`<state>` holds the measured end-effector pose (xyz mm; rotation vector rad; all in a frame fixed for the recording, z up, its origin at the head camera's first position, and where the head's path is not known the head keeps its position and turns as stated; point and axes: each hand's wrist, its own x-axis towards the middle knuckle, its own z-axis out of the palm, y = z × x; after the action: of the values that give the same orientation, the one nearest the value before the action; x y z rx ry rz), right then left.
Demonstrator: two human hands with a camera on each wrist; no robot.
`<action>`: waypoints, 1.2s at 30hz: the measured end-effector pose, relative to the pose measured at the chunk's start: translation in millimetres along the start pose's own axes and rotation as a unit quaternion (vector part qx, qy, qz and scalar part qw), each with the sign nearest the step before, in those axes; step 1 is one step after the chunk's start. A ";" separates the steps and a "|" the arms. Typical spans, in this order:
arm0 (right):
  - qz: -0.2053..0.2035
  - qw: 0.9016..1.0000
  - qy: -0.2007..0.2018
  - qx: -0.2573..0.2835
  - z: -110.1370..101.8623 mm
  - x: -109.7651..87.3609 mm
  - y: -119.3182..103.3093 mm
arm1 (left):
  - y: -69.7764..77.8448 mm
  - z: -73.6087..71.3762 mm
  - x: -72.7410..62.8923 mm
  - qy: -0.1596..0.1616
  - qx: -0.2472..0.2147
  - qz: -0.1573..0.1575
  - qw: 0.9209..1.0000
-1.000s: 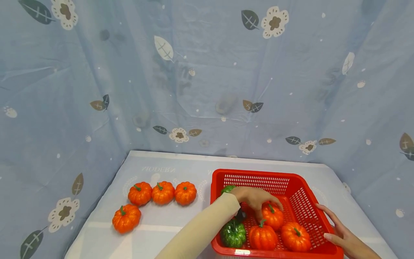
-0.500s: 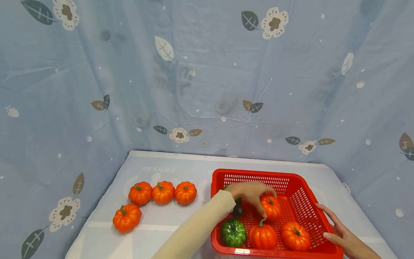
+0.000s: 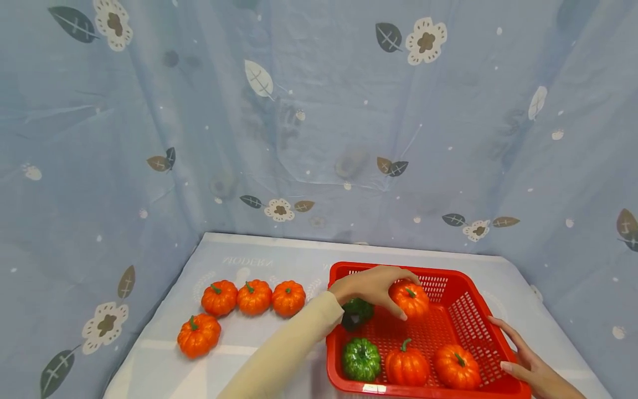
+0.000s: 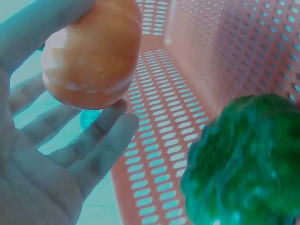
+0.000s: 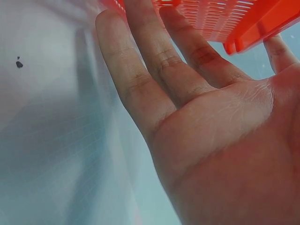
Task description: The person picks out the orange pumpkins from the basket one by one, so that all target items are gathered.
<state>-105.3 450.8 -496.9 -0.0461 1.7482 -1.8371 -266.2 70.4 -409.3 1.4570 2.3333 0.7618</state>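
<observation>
The squat orange pumpkin (image 3: pixel 411 302), glossy and ribbed with a short green stem, is pinched between the thumb and fingers of the left hand (image 3: pixel 374 284), over the rear of a red plastic basket (image 3: pixel 471 324) with slotted walls. The right hand (image 3: pixel 532 367) rests with straight, spread fingers against the basket's right side. The perforated floor bears 2 matching pumpkins (image 3: pixel 407 367) and 2 shiny green pumpkins (image 3: pixel 361 360); 4 orange pumpkins (image 3: pixel 288 299) sit on pale printed cloth (image 3: pixel 299 254).

Says "MODERN" in faint, pale capital letters (image 3: pixel 247 261), on far left of flat, pale blue-white tabletop (image 3: pixel 244 332).
</observation>
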 end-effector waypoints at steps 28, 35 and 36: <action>-0.014 0.999 -0.032 -0.005 -9.8 0.8 5.4 | -7.9 -25.4 -90.0 0.121 -0.047 0.015 0.991; -0.009 1.000 -0.009 -0.018 -7.6 3.4 4.2 | -6.8 -28.8 -112.6 0.145 -0.057 -0.016 0.988; -0.009 1.000 -0.010 -0.017 -7.5 3.6 3.7 | -7.1 -29.3 -116.0 0.146 -0.059 -0.019 0.987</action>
<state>-109.9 456.1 -502.6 -0.0926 1.7716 -1.8129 -234.0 -43.9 -393.4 1.3220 2.4658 1.1507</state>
